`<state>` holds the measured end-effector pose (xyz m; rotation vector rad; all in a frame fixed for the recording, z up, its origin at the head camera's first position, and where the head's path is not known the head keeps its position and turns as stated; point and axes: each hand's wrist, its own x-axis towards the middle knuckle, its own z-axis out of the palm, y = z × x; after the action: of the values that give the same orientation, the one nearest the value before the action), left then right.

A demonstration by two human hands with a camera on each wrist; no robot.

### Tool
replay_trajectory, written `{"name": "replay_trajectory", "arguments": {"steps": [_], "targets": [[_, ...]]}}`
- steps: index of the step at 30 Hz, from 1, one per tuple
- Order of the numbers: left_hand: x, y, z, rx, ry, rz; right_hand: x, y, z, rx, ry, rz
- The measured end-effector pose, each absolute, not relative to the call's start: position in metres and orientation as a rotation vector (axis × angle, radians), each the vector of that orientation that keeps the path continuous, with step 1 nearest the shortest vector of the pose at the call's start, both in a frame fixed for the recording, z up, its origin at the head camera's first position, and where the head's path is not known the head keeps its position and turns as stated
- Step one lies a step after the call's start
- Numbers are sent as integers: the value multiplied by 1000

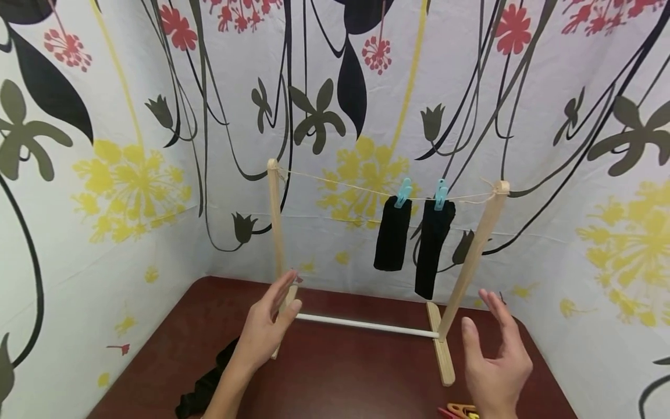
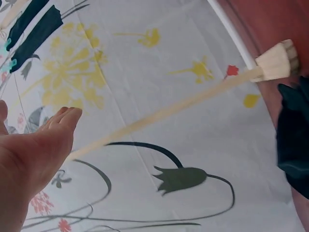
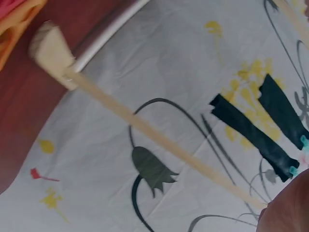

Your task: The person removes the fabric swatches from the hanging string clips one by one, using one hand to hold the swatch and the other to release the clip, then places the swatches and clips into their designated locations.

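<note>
Two narrow black cloths, perhaps socks, hang side by side: the left cloth (image 1: 392,234) and the right cloth (image 1: 434,250). Turquoise clothespins (image 1: 403,192) clip them to a thin string (image 1: 335,181) stretched between two wooden posts. My left hand (image 1: 267,326) is raised in front of the left post (image 1: 275,221), fingers extended and holding nothing. On the other side, my right hand (image 1: 497,364) is held up beside the right post (image 1: 473,256), its palm turned inward, also holding nothing. Both wrist views show the cloths beyond the hands.
A white rod (image 1: 366,327) joins the wooden feet (image 1: 441,346) of the rack. Dark crumpled cloth (image 1: 201,393) lies by my left forearm on the red-brown table (image 1: 335,378). Orange and red items (image 1: 460,410) sit at the front edge. A floral curtain (image 1: 225,145) surrounds the table's back and sides.
</note>
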<state>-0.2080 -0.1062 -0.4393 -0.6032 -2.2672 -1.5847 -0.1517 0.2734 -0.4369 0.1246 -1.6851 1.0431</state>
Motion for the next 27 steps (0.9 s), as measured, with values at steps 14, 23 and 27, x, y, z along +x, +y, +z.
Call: {"name": "replay_trajectory", "arguments": {"steps": [14, 23, 27], "targets": [[-224, -81, -416, -756, -2212, -1715, -162, 246, -406, 257, -1668, 1058], [-232, -60, -409, -810, -2155, -1896, -156, 221, -357, 369, -1697, 998], [-235, -50, -405, -833, -2096, -2030, -160, 216, -346, 412, -1725, 982]]}}
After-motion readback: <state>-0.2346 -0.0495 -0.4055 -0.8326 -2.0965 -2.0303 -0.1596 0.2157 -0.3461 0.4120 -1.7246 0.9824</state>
